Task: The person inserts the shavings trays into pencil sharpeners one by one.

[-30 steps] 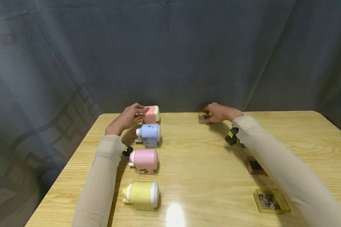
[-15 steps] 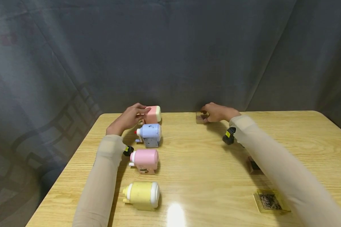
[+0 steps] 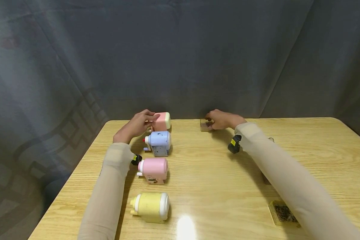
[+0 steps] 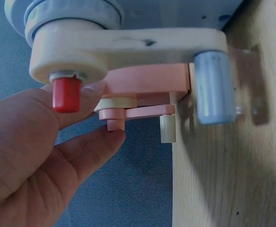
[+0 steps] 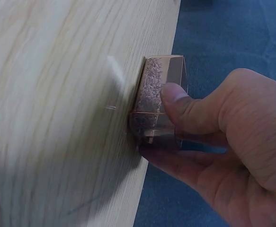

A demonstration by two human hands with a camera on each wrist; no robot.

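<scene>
My left hand (image 3: 135, 126) rests on the salmon-pink sharpener (image 3: 161, 121) at the far end of the table (image 3: 216, 173), fingers curled round its left end beside the crank (image 4: 128, 112); how firm the hold is I cannot tell. My right hand (image 3: 222, 120) pinches the clear shavings drawer (image 5: 157, 101), thumb (image 5: 178, 101) on top, at the far table edge, well apart from that sharpener. Blue sharpener (image 3: 157, 142), pink sharpener (image 3: 153, 169) and yellow sharpener (image 3: 151, 206) stand in line nearer me.
</scene>
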